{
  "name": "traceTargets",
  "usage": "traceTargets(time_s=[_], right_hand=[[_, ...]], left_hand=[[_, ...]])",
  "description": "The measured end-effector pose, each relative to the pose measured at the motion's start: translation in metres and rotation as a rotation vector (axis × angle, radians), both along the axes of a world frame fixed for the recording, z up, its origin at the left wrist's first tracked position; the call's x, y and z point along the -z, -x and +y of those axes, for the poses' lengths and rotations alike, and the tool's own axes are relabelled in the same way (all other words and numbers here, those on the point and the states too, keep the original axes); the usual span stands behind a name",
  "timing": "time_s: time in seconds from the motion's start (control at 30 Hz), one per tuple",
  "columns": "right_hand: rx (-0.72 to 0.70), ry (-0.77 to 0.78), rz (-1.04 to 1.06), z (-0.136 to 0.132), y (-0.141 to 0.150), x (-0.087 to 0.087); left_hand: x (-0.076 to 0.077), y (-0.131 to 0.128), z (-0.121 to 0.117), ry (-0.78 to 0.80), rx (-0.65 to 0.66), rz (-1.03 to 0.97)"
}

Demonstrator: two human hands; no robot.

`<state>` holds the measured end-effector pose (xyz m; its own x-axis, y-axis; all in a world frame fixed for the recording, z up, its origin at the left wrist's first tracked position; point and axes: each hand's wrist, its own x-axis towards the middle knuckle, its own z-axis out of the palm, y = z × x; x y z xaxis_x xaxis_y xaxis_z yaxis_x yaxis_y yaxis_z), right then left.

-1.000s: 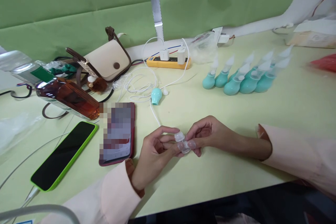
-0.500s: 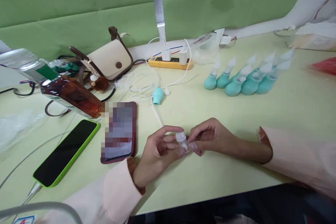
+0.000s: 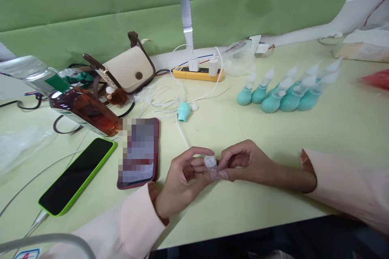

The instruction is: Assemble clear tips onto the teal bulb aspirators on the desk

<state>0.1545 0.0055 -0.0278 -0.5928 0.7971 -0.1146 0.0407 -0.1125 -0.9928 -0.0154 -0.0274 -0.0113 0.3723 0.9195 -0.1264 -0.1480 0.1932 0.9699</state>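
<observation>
A small clear plastic tube (image 3: pixel 210 162) with a wider rim stands tilted between my two hands. My left hand (image 3: pixel 184 184) is closed on it, the index finger at the rim and the thumb low on its side. My right hand (image 3: pixel 247 162) pinches at the tube's lower end, its thumb tip against my left thumb; anything smaller between those fingertips is hidden. Farther back lies a loose teal rubber bulb (image 3: pixel 183 111) beside a small white piece (image 3: pixel 194 106). Several teal bulbs with clear pointed nozzles (image 3: pixel 271 102) are grouped at the right.
Left of my hands lie a red-cased phone (image 3: pixel 155 145) and a green-cased phone (image 3: pixel 77 176). Behind them are a bottle of amber liquid (image 3: pixel 85 109), a cream handbag (image 3: pixel 129 68) and a yellow power strip (image 3: pixel 197 74) with white cables. A red bag (image 3: pixel 378 79) is far right.
My right fingertips have shifted slightly against the tube's lower end, and my left thumb covers more of it. The view has moved a little; the other things stay put.
</observation>
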Motion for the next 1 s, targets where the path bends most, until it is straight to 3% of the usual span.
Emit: traceTargets(time_s=[0.17, 0.37, 0.5, 0.7, 0.87, 1.0], right_hand=[[0.061, -0.212, -0.071, 0.003, -0.001, 0.001], [0.151, -0.991, -0.298, 0.030, 0.006, -0.002], [0.098, -1.320, -0.663, 0.064, 0.027, -0.009], [0.071, -1.430, -1.019, 0.103, 0.056, -0.007], [-0.040, -1.501, -1.086, 0.111, 0.063, -0.004], [-0.027, -1.513, -1.073, 0.114, 0.060, -0.010]], left_hand=[[-0.001, 0.000, 0.000, 0.002, -0.074, 0.031], [0.003, 0.000, -0.001, -0.016, -0.094, 0.057], [0.003, 0.000, 0.002, -0.029, -0.124, 0.091], [0.001, 0.001, 0.004, -0.006, -0.156, 0.056], [0.002, 0.002, 0.003, -0.046, -0.123, 0.097], [0.006, 0.002, 0.003, -0.076, -0.159, 0.097]])
